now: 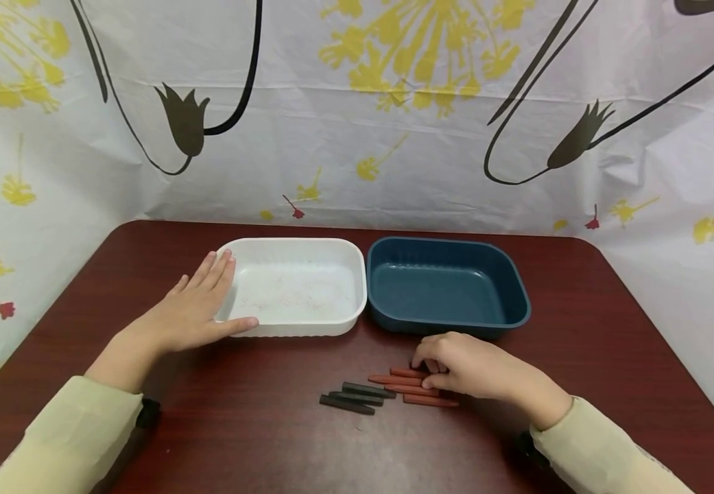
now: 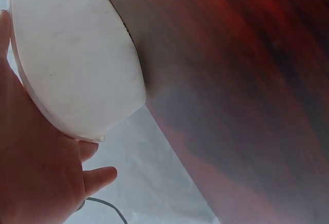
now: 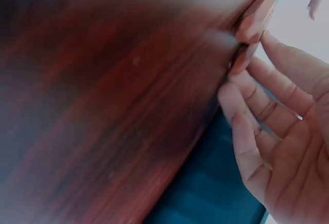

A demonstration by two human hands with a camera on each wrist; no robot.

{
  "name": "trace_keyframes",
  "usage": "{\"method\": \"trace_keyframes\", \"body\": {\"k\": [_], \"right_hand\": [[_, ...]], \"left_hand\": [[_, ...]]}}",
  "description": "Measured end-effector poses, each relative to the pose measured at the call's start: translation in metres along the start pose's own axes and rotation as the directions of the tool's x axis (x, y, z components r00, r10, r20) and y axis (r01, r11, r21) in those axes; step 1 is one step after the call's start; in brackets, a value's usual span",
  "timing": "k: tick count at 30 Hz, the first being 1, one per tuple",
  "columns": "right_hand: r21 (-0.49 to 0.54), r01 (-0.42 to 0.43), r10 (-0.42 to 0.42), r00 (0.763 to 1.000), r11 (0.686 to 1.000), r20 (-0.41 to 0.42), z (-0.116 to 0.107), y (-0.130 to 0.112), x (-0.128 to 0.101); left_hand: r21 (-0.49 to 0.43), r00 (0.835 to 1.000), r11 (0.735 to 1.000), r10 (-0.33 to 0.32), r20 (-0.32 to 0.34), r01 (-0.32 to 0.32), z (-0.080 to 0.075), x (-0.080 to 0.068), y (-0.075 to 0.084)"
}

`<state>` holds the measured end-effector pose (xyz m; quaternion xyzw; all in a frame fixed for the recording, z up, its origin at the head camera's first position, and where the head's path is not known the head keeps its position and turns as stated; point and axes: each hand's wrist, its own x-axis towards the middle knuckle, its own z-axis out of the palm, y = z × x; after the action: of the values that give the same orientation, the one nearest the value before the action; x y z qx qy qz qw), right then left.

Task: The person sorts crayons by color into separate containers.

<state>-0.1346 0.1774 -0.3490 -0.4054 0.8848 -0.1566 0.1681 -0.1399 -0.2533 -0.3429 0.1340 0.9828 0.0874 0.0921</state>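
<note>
While the left hand [image 1: 199,309] lies flat with straight fingers against the left wall of the white tray [image 1: 295,329], the tray is rested on the dark red tabletop [image 1: 579,329], just beside a dark blue tray [image 1: 394,319]. In front of the blue tray, 4 red-brown crayons [image 1: 407,386] are laid side by side, and their right ends are touched by the curled fingers of the right hand [image 1: 464,367]; whether 1 is pinched cannot be told. Just left of them, 3 black crayons [image 1: 353,398] are set.
</note>
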Motion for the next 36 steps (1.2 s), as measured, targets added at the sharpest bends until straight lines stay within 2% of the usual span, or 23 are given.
{"method": "trace_keyframes", "body": {"k": [6,15,24,36], "right_hand": [[0.102,-0.017,0.011,0.998,0.995,0.059,-0.0014,0.0062,0.0034],[0.186,-0.061,0.036,0.990,0.981,0.136,-0.0017,0.0102,0.0053],[0.185,-0.046,0.021,0.991,0.982,0.132,-0.0018,0.0108,0.0031],[0.174,-0.024,0.004,0.993,0.985,0.115,-0.0019,0.0107,-0.0007]], "left_hand": [[0.003,1.000,1.000,0.001,-0.007,-0.001,-0.0004,-0.0013,0.0000],[0.014,1.000,1.000,0.016,-0.018,-0.016,0.0010,-0.0005,0.0003],[0.012,0.998,1.000,0.024,-0.060,-0.023,0.0045,0.0006,-0.0016],[0.008,0.996,0.999,0.047,-0.081,-0.047,0.0051,-0.0008,0.0009]]}}
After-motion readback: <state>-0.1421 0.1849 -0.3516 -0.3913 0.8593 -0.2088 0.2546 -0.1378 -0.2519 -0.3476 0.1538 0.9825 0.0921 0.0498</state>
